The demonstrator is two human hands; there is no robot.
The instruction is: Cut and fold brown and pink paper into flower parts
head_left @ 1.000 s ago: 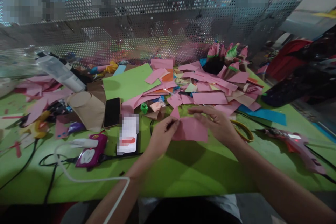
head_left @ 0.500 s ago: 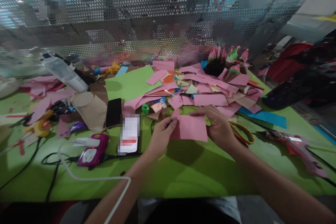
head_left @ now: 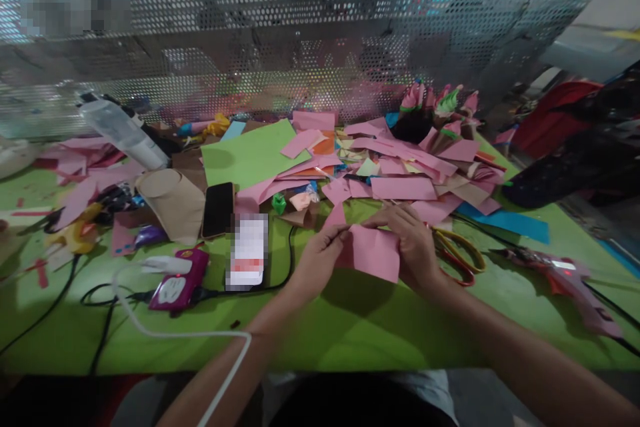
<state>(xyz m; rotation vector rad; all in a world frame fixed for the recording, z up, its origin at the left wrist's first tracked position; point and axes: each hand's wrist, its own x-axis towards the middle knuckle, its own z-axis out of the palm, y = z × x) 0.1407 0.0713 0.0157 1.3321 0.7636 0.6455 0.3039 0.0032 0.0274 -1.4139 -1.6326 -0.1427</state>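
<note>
A small rectangular pink paper (head_left: 374, 253) is held up between both hands above the green table. My left hand (head_left: 320, 260) pinches its upper left corner between thumb and fingers. At the paper's upper right side, my right hand (head_left: 413, 240) is closed on the edge, its fingers bent over the top. The sheet bows slightly, its lower right corner hanging down. Just behind the paper lies a pointed pink scrap (head_left: 336, 215). Scissors with yellow and red handles (head_left: 463, 253) rest right of my right hand.
A heap of pink paper pieces (head_left: 403, 188) lies behind the hands. Left are a phone with a lit screen (head_left: 250, 250), a dark phone (head_left: 219, 210) and a magenta power adapter (head_left: 180, 283) with cables. A pink glue gun (head_left: 575, 280) lies right; a perforated metal screen (head_left: 280, 40) stands behind.
Both hands have drawn slightly closer together, and the pink paper has tilted and curved, its lower right corner lower. My right fingers have bent further over its top edge.
</note>
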